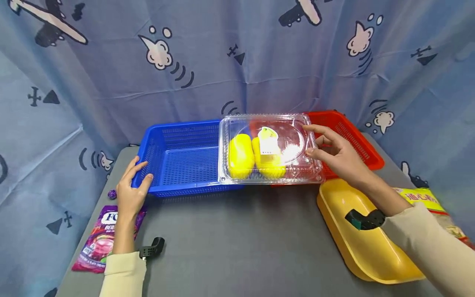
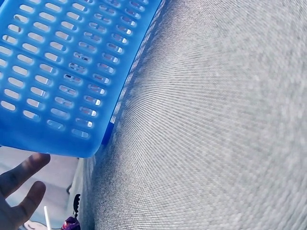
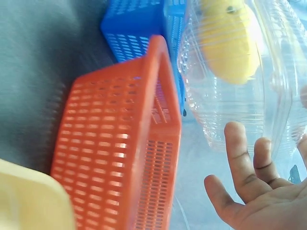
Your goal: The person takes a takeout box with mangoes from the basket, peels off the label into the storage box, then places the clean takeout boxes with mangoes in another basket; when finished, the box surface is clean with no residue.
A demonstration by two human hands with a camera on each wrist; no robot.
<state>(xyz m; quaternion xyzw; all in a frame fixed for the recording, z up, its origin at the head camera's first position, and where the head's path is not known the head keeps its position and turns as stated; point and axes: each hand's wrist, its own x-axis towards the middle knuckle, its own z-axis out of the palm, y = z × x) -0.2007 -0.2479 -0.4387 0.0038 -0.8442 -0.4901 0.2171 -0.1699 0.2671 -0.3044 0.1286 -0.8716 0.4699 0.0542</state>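
Note:
My right hand (image 1: pixel 335 154) holds a clear plastic clamshell box (image 1: pixel 293 173) by its right end, with fingers and thumb at its edge. Two yellow fruits (image 1: pixel 241 159) lie inside at the left, and a white label sits on the lid. From the head view, the box overlaps the blue basket (image 1: pixel 189 189) and the red basket (image 1: pixel 361 144). Against the left end of the blue basket is my left hand (image 1: pixel 131 189), its fingers spread and fairly straight, fingertips right at the rim. In the left wrist view, that basket's slotted wall (image 2: pixel 57 96) rises beside the fingers.
A yellow tub (image 1: pixel 356 243) stands at the right front, under my right forearm. Beyond it lies a yellow-topped food packet (image 1: pixel 426 198). A purple berry pouch (image 1: pixel 98 243) and a small purple ball (image 1: pixel 112 194) lie at the left. Blue curtain (image 1: pixel 208 49) surrounds the grey table (image 1: pixel 230 247).

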